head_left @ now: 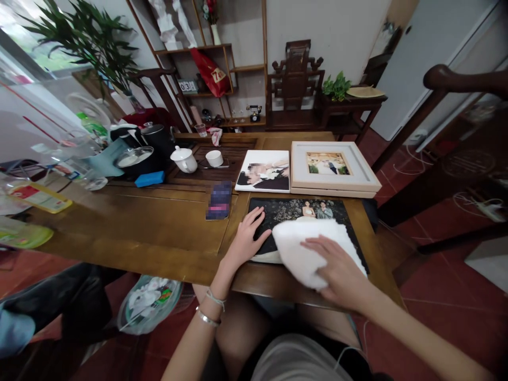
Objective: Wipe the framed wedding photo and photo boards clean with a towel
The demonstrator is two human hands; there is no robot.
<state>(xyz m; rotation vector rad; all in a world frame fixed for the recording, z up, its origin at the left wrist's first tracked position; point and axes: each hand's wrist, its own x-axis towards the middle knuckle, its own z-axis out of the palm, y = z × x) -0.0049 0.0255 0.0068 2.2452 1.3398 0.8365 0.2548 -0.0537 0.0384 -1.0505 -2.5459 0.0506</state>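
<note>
A dark photo print (293, 210) of a couple lies flat at the near edge of the wooden table (159, 227). My left hand (246, 237) rests open on its left edge, fingers spread and pressing down. My right hand (337, 270) lies flat on a folded white cloth (307, 246) that covers the print's lower right part. The fingers of that hand are stretched out over the cloth, not wrapped round it.
Behind the print lie a white-framed photo (333, 166) and an unframed print (265, 170). A phone (219, 201) lies to the left. Further back stand a teapot (183, 159), a cup (214, 157), a kettle (156, 137) and bottles. A bin with a bag (148, 302) sits under the table.
</note>
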